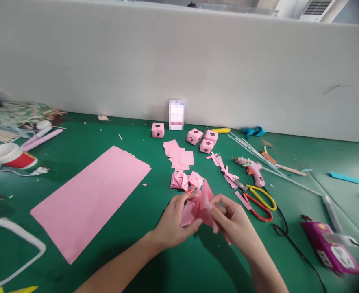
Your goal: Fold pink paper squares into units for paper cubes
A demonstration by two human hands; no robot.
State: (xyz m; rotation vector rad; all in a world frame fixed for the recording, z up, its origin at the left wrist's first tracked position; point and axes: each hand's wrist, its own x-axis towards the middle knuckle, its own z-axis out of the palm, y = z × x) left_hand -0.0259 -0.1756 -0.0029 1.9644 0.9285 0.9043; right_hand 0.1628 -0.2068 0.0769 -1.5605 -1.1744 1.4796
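Between my two hands, above the green table, is a folded pink paper piece (206, 199) with pointed flaps standing up. My left hand (175, 219) grips its left side between thumb and fingers. On the right side my right hand (231, 217) pinches the same paper with thumb and forefinger. Just beyond the hands lie folded pink pieces (179, 180). Flat pink squares (185, 158) are spread behind those. Farther back sit several pink paper boxes with diamond-shaped holes (194, 136), one of them (157, 130) apart at the left.
A large pink sheet (90, 203) covers the left side. Scissors (260, 203), pink strips (225, 171) and a glue gun (254, 171) with a black cord lie right. A purple box (331, 248) is at far right, a paper cup (11, 156) far left. A phone (177, 115) leans on the partition.
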